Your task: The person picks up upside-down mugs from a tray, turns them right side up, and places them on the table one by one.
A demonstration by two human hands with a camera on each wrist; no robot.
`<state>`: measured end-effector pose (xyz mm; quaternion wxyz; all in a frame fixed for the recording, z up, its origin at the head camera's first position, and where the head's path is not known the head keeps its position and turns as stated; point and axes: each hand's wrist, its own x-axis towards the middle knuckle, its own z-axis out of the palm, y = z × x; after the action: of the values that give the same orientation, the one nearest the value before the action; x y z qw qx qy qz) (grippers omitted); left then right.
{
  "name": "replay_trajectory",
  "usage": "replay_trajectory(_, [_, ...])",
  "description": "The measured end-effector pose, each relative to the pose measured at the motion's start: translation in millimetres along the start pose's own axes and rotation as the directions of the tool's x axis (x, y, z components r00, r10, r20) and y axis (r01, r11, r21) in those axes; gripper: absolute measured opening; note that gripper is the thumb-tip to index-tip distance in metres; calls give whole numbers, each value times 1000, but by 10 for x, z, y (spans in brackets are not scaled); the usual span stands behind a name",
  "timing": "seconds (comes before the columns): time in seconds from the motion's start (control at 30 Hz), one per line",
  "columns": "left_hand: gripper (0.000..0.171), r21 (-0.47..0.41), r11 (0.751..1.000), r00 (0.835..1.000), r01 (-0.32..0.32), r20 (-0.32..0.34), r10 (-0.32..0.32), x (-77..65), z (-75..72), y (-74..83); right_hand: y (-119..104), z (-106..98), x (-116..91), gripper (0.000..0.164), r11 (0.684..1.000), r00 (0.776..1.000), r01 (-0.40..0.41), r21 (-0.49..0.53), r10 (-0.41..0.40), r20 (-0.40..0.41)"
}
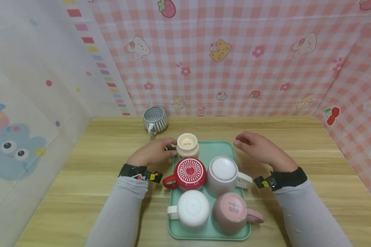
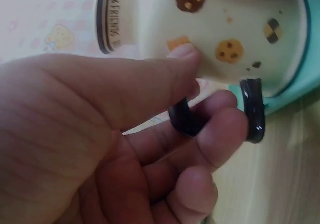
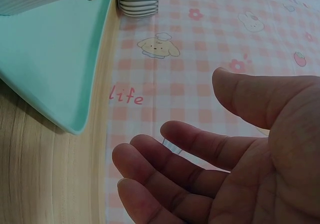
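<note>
A cream mug (image 1: 187,146) with cookie prints and a black handle (image 2: 254,112) stands upside down at the far left of the green tray (image 1: 216,147). My left hand (image 1: 154,151) holds it by the handle, with fingers curled through it and the thumb on the mug's side. My right hand (image 1: 259,147) hovers beside the tray's far right corner; in the right wrist view its fingers are loosely spread with nothing in them. Upside down on the tray are also a red mug (image 1: 190,173), a pale grey mug (image 1: 223,175), a white mug (image 1: 193,209) and a pink mug (image 1: 230,212).
A striped grey-and-white cup (image 1: 155,120) stands upright on the wooden table (image 1: 80,178), behind the tray to the left. Handles of the pale grey and pink mugs jut past the tray's right edge. A pink checked cloth (image 1: 204,68) hangs along the table's back edge.
</note>
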<state>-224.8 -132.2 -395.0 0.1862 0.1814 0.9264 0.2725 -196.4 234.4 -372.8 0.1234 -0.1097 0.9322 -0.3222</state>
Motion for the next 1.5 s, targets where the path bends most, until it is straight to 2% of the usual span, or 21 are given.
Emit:
replay_trajectory(0.33, [13, -17, 1000, 1000, -13, -21, 13, 67, 51, -31, 1, 5, 4, 49, 1000, 1000, 5, -2, -5, -3])
replay_trajectory(0.53, [14, -34, 999, 999, -32, -36, 31, 83, 63, -16, 4, 8, 9, 47, 1000, 1000, 5, -8, -5, -3])
replay_trajectory(0.7, [16, 4, 998, 997, -55, -60, 55, 96, 71, -22, 3, 10, 10, 48, 1000, 1000, 0, -11, 0, -4])
replay_trajectory(1.0, [16, 62, 985, 979, -161, -118, 167, 137, 71, -25, 2, 8, 1, 48, 1000, 1000, 7, -8, -7, -6])
replay_trajectory(1.3, [19, 121, 978, 969, -171, -161, 189, 124, 26, 15, -7, -5, -2, 51, 1000, 1000, 14, -7, -14, -3])
replay_trajectory(1.5, [19, 100, 980, 960, -169, -209, 187, 74, -14, 49, -14, 0, -7, 50, 1000, 1000, 10, 7, -10, 5])
